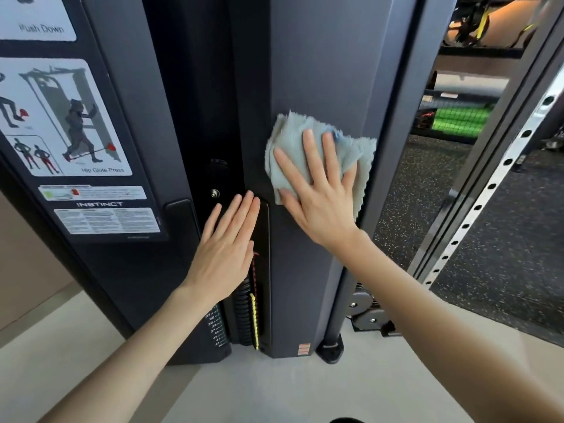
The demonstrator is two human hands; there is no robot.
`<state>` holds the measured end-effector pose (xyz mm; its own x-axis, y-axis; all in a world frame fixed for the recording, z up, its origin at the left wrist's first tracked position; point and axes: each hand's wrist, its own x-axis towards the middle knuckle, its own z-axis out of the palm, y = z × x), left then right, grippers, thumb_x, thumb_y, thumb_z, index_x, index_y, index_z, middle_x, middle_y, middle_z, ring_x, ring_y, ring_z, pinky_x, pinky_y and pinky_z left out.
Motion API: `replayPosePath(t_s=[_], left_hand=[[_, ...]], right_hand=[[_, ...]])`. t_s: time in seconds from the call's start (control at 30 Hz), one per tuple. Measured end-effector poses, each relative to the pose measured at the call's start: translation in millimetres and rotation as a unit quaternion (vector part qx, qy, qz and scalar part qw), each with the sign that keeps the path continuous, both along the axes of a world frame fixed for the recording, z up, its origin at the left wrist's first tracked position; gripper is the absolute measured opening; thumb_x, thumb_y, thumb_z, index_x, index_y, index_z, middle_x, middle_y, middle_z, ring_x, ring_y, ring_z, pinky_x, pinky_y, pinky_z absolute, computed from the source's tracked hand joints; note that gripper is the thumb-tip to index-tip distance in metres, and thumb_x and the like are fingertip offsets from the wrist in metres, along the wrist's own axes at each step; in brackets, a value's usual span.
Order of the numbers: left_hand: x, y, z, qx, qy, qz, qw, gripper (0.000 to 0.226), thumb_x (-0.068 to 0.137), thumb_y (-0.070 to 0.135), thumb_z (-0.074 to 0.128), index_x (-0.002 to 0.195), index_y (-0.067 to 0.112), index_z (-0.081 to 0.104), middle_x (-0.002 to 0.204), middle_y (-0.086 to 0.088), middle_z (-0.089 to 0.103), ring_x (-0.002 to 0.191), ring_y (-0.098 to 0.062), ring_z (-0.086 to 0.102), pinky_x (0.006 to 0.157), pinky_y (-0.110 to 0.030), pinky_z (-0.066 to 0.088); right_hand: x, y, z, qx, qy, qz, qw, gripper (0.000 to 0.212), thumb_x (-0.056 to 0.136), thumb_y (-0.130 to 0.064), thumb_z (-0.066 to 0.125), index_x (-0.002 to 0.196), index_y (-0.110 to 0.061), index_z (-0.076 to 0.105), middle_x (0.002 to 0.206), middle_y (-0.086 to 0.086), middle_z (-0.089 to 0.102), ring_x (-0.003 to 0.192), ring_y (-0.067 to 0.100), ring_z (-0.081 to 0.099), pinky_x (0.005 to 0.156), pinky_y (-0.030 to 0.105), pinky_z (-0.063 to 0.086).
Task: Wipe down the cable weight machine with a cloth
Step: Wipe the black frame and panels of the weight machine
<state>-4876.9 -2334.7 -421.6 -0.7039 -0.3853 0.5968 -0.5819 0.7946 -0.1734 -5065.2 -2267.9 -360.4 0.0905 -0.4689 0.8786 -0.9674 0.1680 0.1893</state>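
Forearms (pixel 457 346), bare, fill the bottom corners of my feed, one reaching up each side. Cloth (pixel 293 138): pale blue-grey, folded, frayed edges, flat against the grey front panel of the machine (pixel 320 71), about mid-frame, just right of the dark slot. Right hand (pixel 317 203) lies on the cloth's lower half, palm down, fingers straight and spread apart, pressing it to the panel; the thumb sits at the cloth's lower left corner. Left hand (pixel 225 257) is just beside it to the left, holding nothing, fingers straight and close together, tips over the black strip at the slot's edge. I can't tell whether they touch the strip. Below that hand I see the weight stack (pixel 244 319) in the slot, black plates with a yellow marker strip and a column of white numbers alongside. Left of the slot, a black side panel carries an exercise chart (pixel 76 117), with "Hip Glute Press" and "INSTINCT" legible. Machine stands on pale floor (pixel 274 386). To the right, a silver upright (pixel 494 184) with a row of holes runs diagonally, speckled black matting (pixel 488 239) behind it. Farther back, a green roller (pixel 457 120) lies on a low shelf.
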Motion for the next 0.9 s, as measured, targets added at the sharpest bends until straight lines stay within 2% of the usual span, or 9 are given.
replayPosePath(t_s=[0.1,0.2,0.33,0.4,0.53,0.63,0.73,0.9], left_hand=[[-3,-1,-3,0.009,0.016,-0.004,1.0,0.069,0.095,0.022,0.044,0.154,0.004,0.012,0.161,-0.013,0.014,0.149,-0.025,0.014,0.121,-0.045,0.012],[-2,-5,-2,-0.003,0.018,-0.018,1.0,0.069,0.094,0.02,0.044,0.153,0.004,0.013,0.161,-0.013,0.014,0.149,-0.025,0.015,0.121,-0.045,0.011],[3,-5,6,-0.02,-0.011,-0.019,1.0,0.07,0.093,0.02,0.042,0.153,0.004,0.01,0.161,-0.012,0.014,0.148,-0.025,0.017,0.121,-0.046,0.014],[7,-6,13,-0.04,-0.033,-0.016,0.999,0.068,0.093,0.019,0.043,0.153,0.004,0.015,0.161,-0.012,0.016,0.148,-0.025,0.019,0.12,-0.046,0.015],[7,-2,18,-0.048,-0.055,-0.005,0.997,0.065,0.093,0.02,0.042,0.153,0.003,0.02,0.16,-0.013,0.018,0.148,-0.024,0.019,0.121,-0.045,0.013],[2,1,9,-0.036,-0.045,0.01,0.998,0.068,0.094,0.022,0.041,0.153,0.002,0.014,0.161,-0.015,0.015,0.148,-0.025,0.017,0.121,-0.045,0.013],[-4,2,-4,-0.036,-0.009,0.015,0.999,0.07,0.094,0.022,0.041,0.153,0.003,0.008,0.161,-0.013,0.01,0.149,-0.025,0.012,0.122,-0.044,0.008],[-5,0,-33,-0.041,0.029,0.017,0.999,0.07,0.094,0.018,0.046,0.153,0.004,0.01,0.16,-0.01,0.009,0.149,-0.026,0.013,0.122,-0.045,0.007]], right_hand=[[11,-12,15,-0.055,-0.03,-0.009,0.998,0.049,0.098,-0.043,0.042,0.144,-0.027,0.04,0.151,0.015,0.033,0.14,0.036,0.024,0.095,0.052,0.033],[20,-21,-21,-0.093,-0.081,-0.018,0.992,0.049,0.099,-0.042,0.04,0.145,-0.027,0.036,0.154,0.012,0.026,0.141,0.035,0.023,0.098,0.051,0.031],[42,-18,-94,-0.062,-0.176,-0.033,0.982,0.049,0.101,-0.042,0.03,0.148,-0.03,0.02,0.152,0.012,0.02,0.143,0.032,0.012,0.094,0.051,0.033],[45,-16,-95,-0.053,-0.197,-0.021,0.979,0.048,0.102,-0.042,0.028,0.147,-0.03,0.022,0.152,0.013,0.02,0.143,0.032,0.011,0.09,0.05,0.033],[32,-21,-21,-0.094,-0.159,0.008,0.983,0.047,0.098,-0.041,0.039,0.143,-0.028,0.041,0.152,0.014,0.03,0.14,0.036,0.021,0.096,0.054,0.03],[24,-25,0,-0.127,-0.124,-0.002,0.984,0.047,0.096,-0.041,0.045,0.141,-0.028,0.045,0.148,0.014,0.037,0.137,0.034,0.027,0.098,0.055,0.032],[20,-26,-39,-0.123,-0.098,-0.008,0.988,0.047,0.097,-0.044,0.042,0.142,-0.03,0.039,0.151,0.011,0.032,0.139,0.033,0.025,0.099,0.055,0.032],[24,-23,-142,-0.07,-0.126,-0.019,0.989,0.056,0.1,-0.045,0.033,0.151,-0.034,0.014,0.153,0.009,0.011,0.148,0.026,-0.004,0.102,0.053,0.021]])
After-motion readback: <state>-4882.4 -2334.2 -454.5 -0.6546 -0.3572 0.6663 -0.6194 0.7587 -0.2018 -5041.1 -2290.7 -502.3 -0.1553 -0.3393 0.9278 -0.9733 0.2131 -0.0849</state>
